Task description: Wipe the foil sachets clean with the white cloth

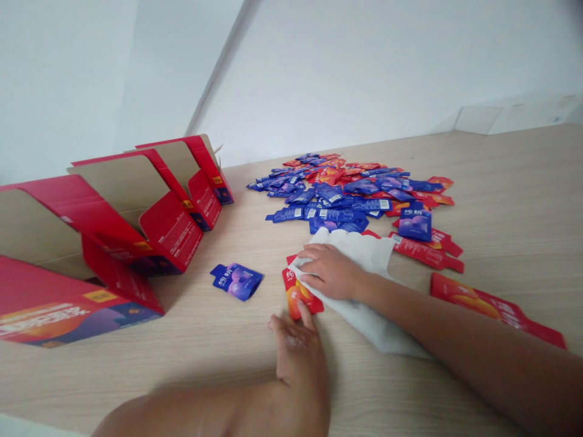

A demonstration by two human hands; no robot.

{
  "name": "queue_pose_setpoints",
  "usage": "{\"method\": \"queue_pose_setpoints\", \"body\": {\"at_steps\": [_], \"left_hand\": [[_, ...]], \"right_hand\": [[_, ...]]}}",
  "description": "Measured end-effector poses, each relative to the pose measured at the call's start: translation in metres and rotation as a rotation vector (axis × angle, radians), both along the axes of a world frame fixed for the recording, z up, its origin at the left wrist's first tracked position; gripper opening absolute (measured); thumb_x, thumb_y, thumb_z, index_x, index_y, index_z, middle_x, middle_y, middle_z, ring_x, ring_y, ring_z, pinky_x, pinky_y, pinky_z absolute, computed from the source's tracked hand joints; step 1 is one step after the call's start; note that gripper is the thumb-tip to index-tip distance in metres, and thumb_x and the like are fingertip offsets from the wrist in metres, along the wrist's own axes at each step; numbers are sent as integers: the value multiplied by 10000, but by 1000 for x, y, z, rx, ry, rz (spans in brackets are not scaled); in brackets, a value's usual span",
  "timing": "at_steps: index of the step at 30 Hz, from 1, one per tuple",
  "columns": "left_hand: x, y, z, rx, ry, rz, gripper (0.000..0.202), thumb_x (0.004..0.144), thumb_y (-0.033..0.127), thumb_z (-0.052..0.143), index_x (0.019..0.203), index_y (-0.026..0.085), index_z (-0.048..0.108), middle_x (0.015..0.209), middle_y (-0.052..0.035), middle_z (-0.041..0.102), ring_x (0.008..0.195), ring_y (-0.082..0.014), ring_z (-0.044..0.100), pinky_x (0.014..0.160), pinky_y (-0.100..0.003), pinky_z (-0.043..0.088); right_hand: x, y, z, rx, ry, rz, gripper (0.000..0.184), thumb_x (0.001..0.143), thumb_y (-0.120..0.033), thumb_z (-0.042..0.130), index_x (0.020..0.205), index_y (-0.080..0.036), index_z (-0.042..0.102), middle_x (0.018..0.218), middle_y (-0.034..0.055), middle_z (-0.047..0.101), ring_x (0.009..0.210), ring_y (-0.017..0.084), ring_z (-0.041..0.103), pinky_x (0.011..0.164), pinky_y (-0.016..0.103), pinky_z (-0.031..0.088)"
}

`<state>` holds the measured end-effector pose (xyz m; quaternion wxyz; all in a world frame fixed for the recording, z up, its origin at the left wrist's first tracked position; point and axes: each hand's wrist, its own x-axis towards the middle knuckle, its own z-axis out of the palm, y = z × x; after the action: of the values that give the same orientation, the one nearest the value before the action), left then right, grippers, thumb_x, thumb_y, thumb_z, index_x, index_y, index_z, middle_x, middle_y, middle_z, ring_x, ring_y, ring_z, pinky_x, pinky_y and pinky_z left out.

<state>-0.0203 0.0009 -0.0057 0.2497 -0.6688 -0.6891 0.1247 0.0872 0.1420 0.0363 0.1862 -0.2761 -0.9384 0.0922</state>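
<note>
Head view: red sachet [296, 297] held under a white cloth [378, 328]

A light wood-grain bench [514, 182] is backed by a white wall [346, 73]. Along the left of the bench, red cardboard display boxes [170, 233] are lined up from far to near, with their tan inner faces exposed and their open sides turned toward the loose sachets, seemingly so that these can be reached easily. A heap of blue and red sachets [350, 188] is spread across the far middle of the bench. A long red sachet [492, 306] is left well apart on the right, and a lone blue sachet [237, 281] is set between the boxes and the hands.

Near the middle, the red sachet is partly covered by the cloth. The right hand [330, 271] is pressed flat on top, its fingers together and not pinching, which appears to keep the cloth against the sachet. The left hand [296, 355] is slightly blurred, with its fingers parted and their tips touching the sachet's near edge, apparently to steady it. No pinch is shown.
</note>
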Motion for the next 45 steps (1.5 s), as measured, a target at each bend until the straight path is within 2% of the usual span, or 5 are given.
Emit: {"method": "queue_pose_setpoints", "body": {"at_steps": [11,21,31,39,45], "left_hand": [[4,1,-7,50,56,34,498,802,21,348,1235,74,590,851,-169,734,856,-234,685,968,-467,447],[-1,-1,3,7,168,-26,499,810,18,363,1242,114,593,878,-176,740,841,-230,700,932,-429,479],[4,0,6,-15,127,9,483,835,21,353,1274,76,549,872,-190,735,861,-227,695,949,-438,474],[0,0,3,-28,157,-16,504,828,13,347,1280,112,547,877,-169,741,846,-219,699,929,-439,489],[-1,-2,3,-38,216,-21,520,829,16,328,1294,124,536,859,-146,744,837,-207,699,926,-428,488]], "right_hand": [[-2,-9,1,64,36,296,238,900,-335,531,951,-197,718,1260,85,605,1244,247,463,1028,443,346],[3,5,-2,9,14,4,298,935,-343,472,974,-191,725,1225,103,617,1206,278,484,1014,477,351],[-3,-10,3,51,-9,221,261,912,-349,515,932,-185,717,1268,96,597,1263,263,444,1031,454,340],[1,2,1,19,-9,15,297,937,-348,473,956,-187,722,1240,98,612,1231,279,470,1020,474,343],[4,6,-1,22,0,19,288,933,-335,481,943,-180,723,1222,98,620,1214,272,482,1027,462,350]]}}
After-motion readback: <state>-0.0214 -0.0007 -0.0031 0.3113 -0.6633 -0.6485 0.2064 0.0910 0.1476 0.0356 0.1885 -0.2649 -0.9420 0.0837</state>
